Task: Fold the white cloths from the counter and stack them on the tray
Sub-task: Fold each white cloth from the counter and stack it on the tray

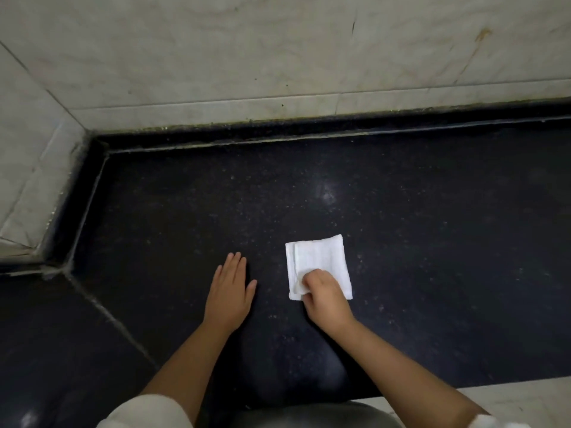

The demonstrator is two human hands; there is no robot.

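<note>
A small white cloth [321, 257], folded into a rough square, lies on the black speckled counter [432, 227] just right of centre. My right hand [326, 296] covers its near edge, with the fingers curled round the near left corner of the folded layers. My left hand [230, 288] rests flat on the bare counter to the left of the cloth, fingers straight and together, apart from the cloth. No tray is in view.
A pale tiled wall [278, 57] runs along the back of the counter and turns in at the left [27, 180]. A seam [108, 316] crosses the counter at the lower left. The counter's front edge shows at the lower right.
</note>
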